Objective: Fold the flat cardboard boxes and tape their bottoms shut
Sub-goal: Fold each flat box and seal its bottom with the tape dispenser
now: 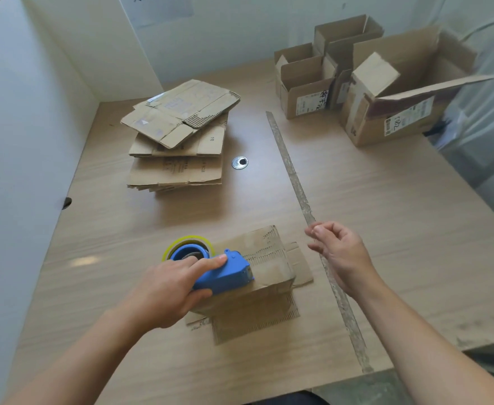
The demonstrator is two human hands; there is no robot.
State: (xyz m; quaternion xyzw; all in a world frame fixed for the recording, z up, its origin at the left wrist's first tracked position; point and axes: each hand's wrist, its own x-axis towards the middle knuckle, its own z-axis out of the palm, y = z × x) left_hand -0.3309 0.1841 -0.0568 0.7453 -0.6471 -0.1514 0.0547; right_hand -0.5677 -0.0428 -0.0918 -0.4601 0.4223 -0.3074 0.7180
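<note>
Box (269, 258) under dispenser (225, 277) in left fingers (210, 263)

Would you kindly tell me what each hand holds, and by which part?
The left hand grips the blue tape dispenser by its handle, on the cardboard box. The right hand, loosely curled, holds nothing visible.

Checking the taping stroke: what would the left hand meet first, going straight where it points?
With the blue tape dispenser, only more of the brown cardboard box; past it, perhaps the right hand, depth unclear.
</note>
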